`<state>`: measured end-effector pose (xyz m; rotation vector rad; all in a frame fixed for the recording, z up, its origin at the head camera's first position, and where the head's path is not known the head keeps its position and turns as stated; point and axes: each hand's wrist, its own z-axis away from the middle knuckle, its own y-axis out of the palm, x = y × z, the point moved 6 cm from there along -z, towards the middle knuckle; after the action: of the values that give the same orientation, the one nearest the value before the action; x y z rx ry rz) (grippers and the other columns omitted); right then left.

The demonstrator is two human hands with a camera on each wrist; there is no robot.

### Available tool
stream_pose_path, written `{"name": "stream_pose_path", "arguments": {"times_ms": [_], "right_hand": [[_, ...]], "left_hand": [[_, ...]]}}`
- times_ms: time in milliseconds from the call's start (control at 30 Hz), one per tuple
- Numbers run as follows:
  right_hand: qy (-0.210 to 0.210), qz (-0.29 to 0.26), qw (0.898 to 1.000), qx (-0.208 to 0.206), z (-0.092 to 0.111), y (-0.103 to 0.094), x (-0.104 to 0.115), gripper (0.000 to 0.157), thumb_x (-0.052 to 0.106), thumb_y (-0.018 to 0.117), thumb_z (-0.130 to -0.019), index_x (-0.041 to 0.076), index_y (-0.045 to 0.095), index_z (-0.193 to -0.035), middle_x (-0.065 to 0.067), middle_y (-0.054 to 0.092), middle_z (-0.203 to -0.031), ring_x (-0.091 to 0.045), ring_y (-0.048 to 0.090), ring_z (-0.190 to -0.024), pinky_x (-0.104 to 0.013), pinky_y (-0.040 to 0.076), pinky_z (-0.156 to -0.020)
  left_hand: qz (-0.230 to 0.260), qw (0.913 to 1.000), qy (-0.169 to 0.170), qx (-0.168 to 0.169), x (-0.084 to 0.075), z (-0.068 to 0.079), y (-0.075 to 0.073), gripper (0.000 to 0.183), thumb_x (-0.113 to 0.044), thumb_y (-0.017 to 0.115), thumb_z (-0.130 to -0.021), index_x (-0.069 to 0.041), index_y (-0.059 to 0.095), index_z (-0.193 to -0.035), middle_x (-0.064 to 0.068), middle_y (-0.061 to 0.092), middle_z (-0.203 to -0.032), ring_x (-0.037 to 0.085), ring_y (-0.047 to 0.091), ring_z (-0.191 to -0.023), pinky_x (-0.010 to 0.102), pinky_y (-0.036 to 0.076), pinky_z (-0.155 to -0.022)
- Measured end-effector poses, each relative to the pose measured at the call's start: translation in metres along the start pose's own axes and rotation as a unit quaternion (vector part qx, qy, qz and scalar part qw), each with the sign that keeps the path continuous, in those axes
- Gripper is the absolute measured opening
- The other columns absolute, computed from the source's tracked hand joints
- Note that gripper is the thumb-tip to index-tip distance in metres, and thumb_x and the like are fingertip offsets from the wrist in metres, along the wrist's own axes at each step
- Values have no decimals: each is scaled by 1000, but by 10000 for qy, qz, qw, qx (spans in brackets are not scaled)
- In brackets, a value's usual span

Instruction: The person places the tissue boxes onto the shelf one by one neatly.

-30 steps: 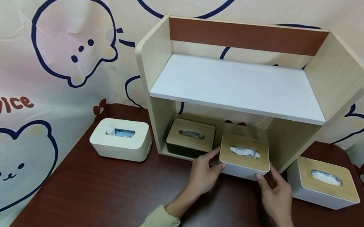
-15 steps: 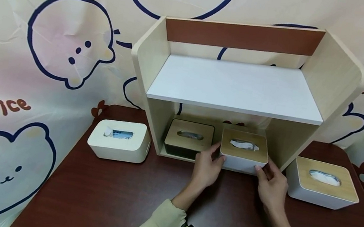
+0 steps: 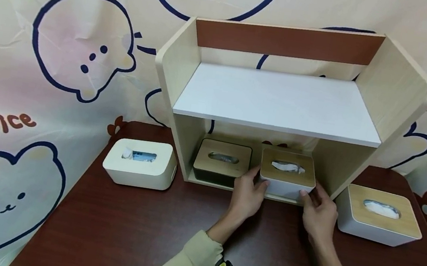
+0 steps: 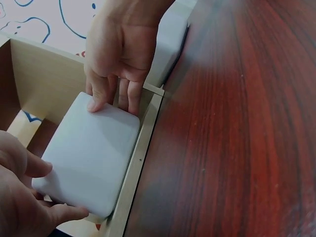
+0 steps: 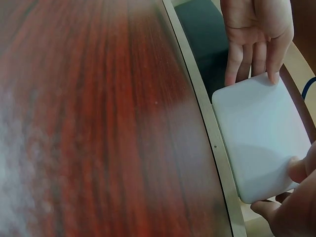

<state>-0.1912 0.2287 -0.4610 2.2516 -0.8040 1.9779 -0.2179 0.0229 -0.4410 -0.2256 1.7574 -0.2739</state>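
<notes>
A white tissue box (image 3: pixel 285 189) with a wood-look lid sits at the lower right of the shelf unit, its front close to the unit's front edge. My left hand (image 3: pixel 247 197) grips its left front corner, thumb on the white front face and fingers along the side. At the opposite corner my right hand (image 3: pixel 319 213) holds it the same way. Both wrist views show the white front (image 4: pixel 94 153) between the two hands. Left of it, in the same compartment, stands a dark tissue box (image 3: pixel 222 164) with a wood-look lid.
The shelf unit (image 3: pixel 280 101) has a white upper board and pale side panels. On the brown table (image 3: pixel 132 231), a cream tissue box (image 3: pixel 141 166) stands left of the unit and another white tissue box (image 3: pixel 381 215) with a wood-look lid stands right of it.
Both hands have moved the white tissue box back into the lower compartment, from overhanging its front edge. In the last half second it has shifted only slightly.
</notes>
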Motion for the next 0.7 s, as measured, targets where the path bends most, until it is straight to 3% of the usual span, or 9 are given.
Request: {"name": "stream_pose_path", "arguments": {"times_ms": [133, 400, 700], "right_hand": [[54, -41, 10000, 56, -1, 0, -2, 52, 12, 67, -96, 6, 51, -145, -21, 57, -138, -35, 56, -126, -2, 44, -84], [91, 6, 9999, 103, 0, 1, -5, 52, 14, 67, -96, 5, 51, -145, -21, 58, -138, -32, 57, -125, -2, 44, -83], [65, 9, 9999, 111, -1, 1, -5, 51, 15, 67, -96, 5, 52, -144, -20, 59, -137, -32, 57, -125, -2, 45, -85]], "left_hand": [[-45, 10000, -28, -13, 1, 0, 1, 51, -12, 65, -97, -7, 50, -146, 11, 60, -139, -1, 42, -38, 17, 51, -78], [-186, 9998, -84, -89, 3, 0, 1, 50, -11, 63, -98, -5, 49, -146, 16, 61, -135, -1, 45, -41, 15, 47, -60], [-302, 9994, 27, -186, 2, 0, 1, 50, -11, 64, -97, -5, 50, -145, 15, 63, -134, 0, 59, -62, 17, 50, -66]]}}
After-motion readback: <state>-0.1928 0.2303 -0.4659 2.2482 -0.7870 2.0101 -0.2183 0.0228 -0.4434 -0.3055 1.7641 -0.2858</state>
